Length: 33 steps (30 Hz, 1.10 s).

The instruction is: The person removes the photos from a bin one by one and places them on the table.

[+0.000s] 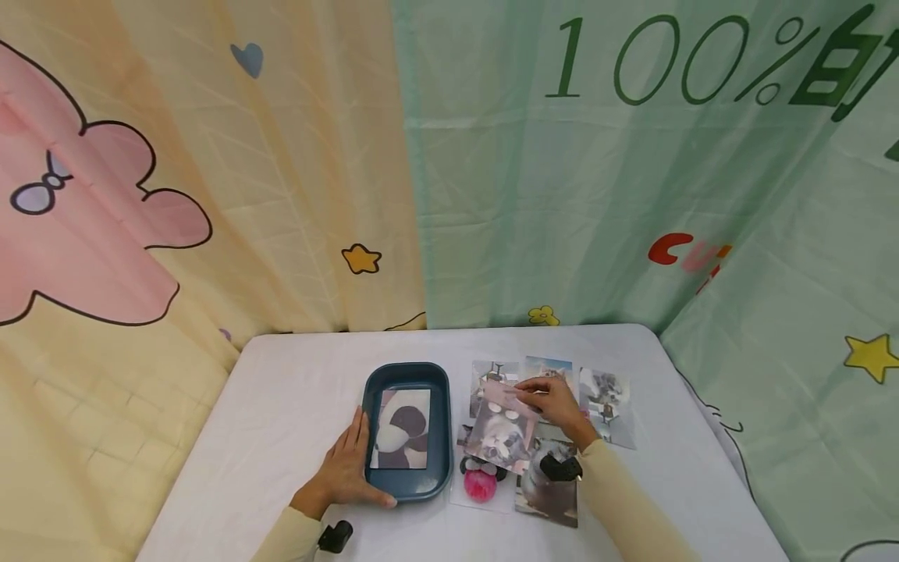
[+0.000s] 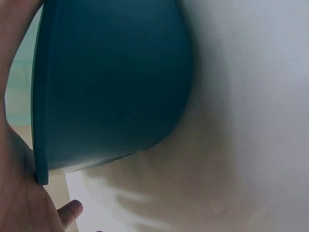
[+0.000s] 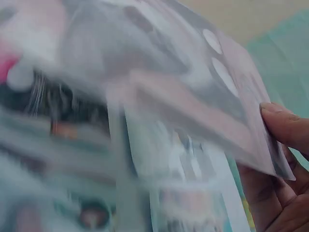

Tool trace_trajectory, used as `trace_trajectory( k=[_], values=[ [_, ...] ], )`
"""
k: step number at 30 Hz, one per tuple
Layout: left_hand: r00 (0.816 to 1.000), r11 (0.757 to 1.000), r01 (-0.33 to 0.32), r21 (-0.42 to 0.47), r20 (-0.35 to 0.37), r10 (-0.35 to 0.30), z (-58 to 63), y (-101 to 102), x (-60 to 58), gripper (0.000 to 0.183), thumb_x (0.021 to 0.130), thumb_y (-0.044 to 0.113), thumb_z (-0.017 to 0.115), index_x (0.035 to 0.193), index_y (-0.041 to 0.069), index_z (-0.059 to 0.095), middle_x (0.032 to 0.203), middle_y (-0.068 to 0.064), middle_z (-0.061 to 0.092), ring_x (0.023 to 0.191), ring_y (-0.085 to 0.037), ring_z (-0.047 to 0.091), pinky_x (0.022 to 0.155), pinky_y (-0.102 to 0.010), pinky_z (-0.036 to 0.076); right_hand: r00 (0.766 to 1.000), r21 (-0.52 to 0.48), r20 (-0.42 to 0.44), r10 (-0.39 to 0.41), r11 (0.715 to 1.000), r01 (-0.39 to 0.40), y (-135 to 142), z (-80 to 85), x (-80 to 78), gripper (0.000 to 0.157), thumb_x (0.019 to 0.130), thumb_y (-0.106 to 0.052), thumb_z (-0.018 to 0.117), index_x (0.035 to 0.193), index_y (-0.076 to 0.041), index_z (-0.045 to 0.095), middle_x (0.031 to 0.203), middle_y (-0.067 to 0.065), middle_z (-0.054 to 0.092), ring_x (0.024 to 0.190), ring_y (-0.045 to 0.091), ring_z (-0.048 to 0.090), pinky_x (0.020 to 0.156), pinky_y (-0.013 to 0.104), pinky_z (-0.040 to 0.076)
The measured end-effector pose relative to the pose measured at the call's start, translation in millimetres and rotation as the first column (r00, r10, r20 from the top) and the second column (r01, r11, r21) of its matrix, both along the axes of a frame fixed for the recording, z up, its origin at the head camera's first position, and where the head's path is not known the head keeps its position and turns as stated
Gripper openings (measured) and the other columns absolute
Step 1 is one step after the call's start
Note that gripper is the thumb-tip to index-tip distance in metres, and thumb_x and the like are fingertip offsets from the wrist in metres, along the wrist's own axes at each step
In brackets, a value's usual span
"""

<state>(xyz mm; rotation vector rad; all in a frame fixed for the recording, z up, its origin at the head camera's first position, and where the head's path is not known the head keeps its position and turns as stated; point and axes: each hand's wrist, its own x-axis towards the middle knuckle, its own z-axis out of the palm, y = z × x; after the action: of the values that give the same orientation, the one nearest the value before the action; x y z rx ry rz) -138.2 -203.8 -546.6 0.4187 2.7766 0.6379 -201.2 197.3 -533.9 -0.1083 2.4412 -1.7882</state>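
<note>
A dark teal tray (image 1: 443, 437) stands on the table, and a picture card (image 1: 410, 421) with rounded dark and pale shapes lies in it. My left hand (image 1: 346, 460) rests along the tray's left side with fingers straight and thumb spread at the near corner. In the left wrist view, the tray's rim (image 2: 41, 96) lies against that hand. To the right of the tray, my right hand (image 1: 555, 406) pinches a pink picture card (image 1: 502, 429) by its upper edge. The right wrist view shows this card (image 3: 169, 63) tilted and lifted above other cards.
Several picture cards lie right of the tray, among them a card with a bright pink ball (image 1: 481, 485), a brownish card (image 1: 548, 499) and a grey-white card (image 1: 609, 410). White cloth covers the table (image 1: 295, 390). Printed curtains (image 1: 492, 195) hang behind it.
</note>
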Motion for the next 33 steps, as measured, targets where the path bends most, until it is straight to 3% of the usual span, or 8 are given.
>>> trace_trajectory(
  k=[13,19,28,33],
  values=[
    [1.000,1.000,-0.002,-0.010,-0.002,0.002,-1.2,-1,0.3,0.155,0.045,0.071,0.084,0.151,-0.008,0.003,0.159,-0.022,-0.006,0.140,-0.046,0.018,0.104,-0.066,0.025,0.983,0.091,0.096,-0.159,0.985,0.150,99,-17.0,40.0,0.028,0.092,-0.015,0.067,0.110,0.006,0.069,0.105,0.012,0.068,0.081,0.008,0.061,0.067,0.024,0.051],
    [1.000,1.000,-0.001,0.007,-0.014,0.001,-4.1,-1,1.1,0.155,0.044,0.071,0.084,0.151,-0.007,0.004,0.159,-0.022,-0.005,0.140,-0.047,0.017,0.103,-0.067,0.024,0.975,0.160,0.140,-0.173,0.976,0.150,129,-27.5,60.6,0.030,0.093,-0.019,0.066,0.111,0.005,0.068,0.112,0.015,0.067,0.088,0.009,0.060,0.071,0.025,0.051],
    [1.000,1.000,-0.007,-0.005,0.012,0.007,-6.3,-2,0.6,0.156,0.044,0.072,0.083,0.152,-0.005,0.002,0.160,-0.020,-0.007,0.141,-0.046,0.015,0.105,-0.067,0.023,0.947,0.213,0.252,-0.199,0.966,0.146,155,-45.2,83.0,0.025,0.092,-0.013,0.065,0.107,0.007,0.069,0.104,0.012,0.070,0.085,0.006,0.061,0.070,0.024,0.051],
    [1.000,1.000,-0.011,-0.014,0.005,0.011,-6.0,-2,-0.2,0.156,0.044,0.072,0.083,0.152,-0.005,0.002,0.160,-0.020,-0.006,0.141,-0.045,0.016,0.105,-0.066,0.024,0.946,0.247,0.225,-0.231,0.953,0.174,153,-50.2,87.4,0.021,0.091,-0.008,0.064,0.104,0.009,0.069,0.097,0.010,0.071,0.080,0.009,0.059,0.066,0.023,0.049]
  ],
)
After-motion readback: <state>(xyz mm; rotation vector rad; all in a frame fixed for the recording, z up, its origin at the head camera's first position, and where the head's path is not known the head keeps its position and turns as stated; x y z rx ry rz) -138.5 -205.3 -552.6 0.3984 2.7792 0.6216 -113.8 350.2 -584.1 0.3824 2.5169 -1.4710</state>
